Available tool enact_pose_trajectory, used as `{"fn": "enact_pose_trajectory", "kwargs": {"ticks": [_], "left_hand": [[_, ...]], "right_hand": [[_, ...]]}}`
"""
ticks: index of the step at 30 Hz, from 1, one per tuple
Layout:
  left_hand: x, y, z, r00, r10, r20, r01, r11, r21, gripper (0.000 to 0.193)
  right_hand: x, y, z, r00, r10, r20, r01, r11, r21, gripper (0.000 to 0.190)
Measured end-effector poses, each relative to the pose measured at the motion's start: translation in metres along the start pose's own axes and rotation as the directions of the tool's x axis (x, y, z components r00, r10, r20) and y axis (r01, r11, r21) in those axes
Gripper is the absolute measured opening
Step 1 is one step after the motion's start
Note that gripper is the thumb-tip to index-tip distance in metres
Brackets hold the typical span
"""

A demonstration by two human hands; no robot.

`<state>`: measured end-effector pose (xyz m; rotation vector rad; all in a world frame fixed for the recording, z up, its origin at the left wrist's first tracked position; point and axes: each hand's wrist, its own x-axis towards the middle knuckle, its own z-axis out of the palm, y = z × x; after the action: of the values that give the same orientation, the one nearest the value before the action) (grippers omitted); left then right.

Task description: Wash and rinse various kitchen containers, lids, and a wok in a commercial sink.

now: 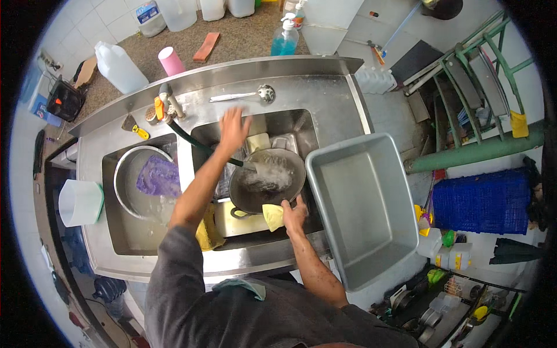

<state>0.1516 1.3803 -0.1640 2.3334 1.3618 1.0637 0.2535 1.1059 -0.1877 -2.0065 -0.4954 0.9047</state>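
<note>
Water from a dark green hose point(190, 138) churns in a dark round pan point(237, 191) in the right sink basin. My right hand point(296, 213) is at the pan's lower right rim, with a pale yellow cloth point(273, 216) at its fingers; part of the grip is hidden. Blurred, my left hand point(235, 128) is raised over the basin's far edge with fingers spread, holding nothing. Beyond it a metal ladle point(266, 93) with suds lies on the steel ledge. Other containers lie under and around the pan. A round metal bowl point(119, 178) with a purple cloth point(156, 176) sits in the left basin.
A large grey plastic tub point(363, 209) stands right of the sink. On the ledge are a yellow-handled scraper point(140, 132) and a tap with an orange handle point(159, 108). A yellow cloth point(209, 230) hangs at the near edge. A pink cup point(171, 61) and a soap bottle point(285, 41) stand behind.
</note>
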Motion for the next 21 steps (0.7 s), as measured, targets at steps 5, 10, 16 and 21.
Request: {"fn": "enact_pose_trajectory", "kwargs": {"ticks": [5,10,16,21], "left_hand": [[-0.189,-0.038,-0.043,0.868,-0.432,0.244,0.445,0.895,-0.001,0.039],[-0.226,-0.081,-0.022,0.212,-0.444,0.871,0.926,-0.194,-0.324,0.048],[-0.22,-0.066,0.016,0.277,-0.305,0.911,0.833,-0.397,-0.386,0.036],[-0.211,-0.071,0.031,0.224,-0.237,0.945,0.867,-0.394,-0.304,0.027]], "right_hand": [[0.001,0.006,0.002,0.99,-0.138,-0.02,0.136,0.989,-0.063,0.057],[0.022,0.029,0.001,0.944,-0.307,0.119,0.281,0.94,0.192,0.053],[0.038,0.008,-0.008,0.923,-0.327,0.204,0.282,0.933,0.222,0.059],[0.074,-0.001,-0.015,0.864,-0.403,0.303,0.339,0.909,0.241,0.06]]}}
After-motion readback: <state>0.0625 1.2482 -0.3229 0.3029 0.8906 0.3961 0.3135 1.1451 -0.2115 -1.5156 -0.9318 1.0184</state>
